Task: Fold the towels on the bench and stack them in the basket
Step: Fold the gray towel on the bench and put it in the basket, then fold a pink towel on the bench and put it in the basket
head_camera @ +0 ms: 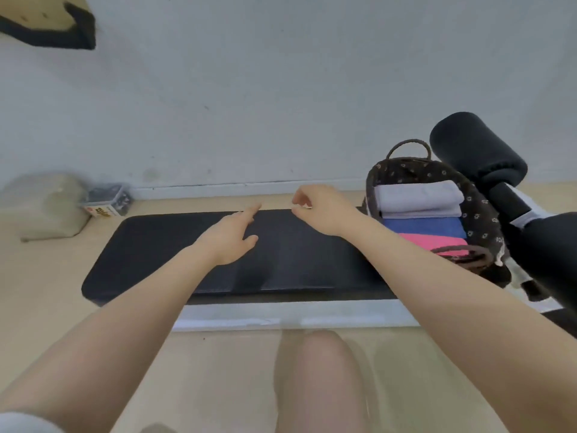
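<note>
Black padded bench point(175, 260), smooth vinyl-like top w/ rounded corners, lying long across floor, pale base strip along its near edge. Both hands over bench top, holding nothing: left hand point(229, 239) flat-ish, fingers spread and stretched fwd, thumb out to side; right hand point(323, 210) hanging w/ fingers curled loosely down, not pinching anything. At bench's right end, basket point(480, 214): dark brown fabric lining w/ small pale flower print, braided loop handle at back. Inside it, three folded towels in a row: lavender towel point(418, 198) at back, soft and thick; blue towel point(424, 227) in middle; pink towel point(437, 242) nearest, only partly seen behind rim. Just right of basket, black foam roller point(477, 151) on a dark post, cylinder-shaped, lower part cut off at frame edge. Far left by wall, blurry translucent bag point(46, 207) and small clear box point(107, 200) w/ dark contents, label unreadable. Top left corner, dark-edged bracket point(62, 32), cut off, can't ID. Floor point(218, 370) light wood-tone; wall point(281, 89) plain grey-white w/ small scuffs, white baseboard. Bare knee point(318, 379) at bottom centre, blurred.
</note>
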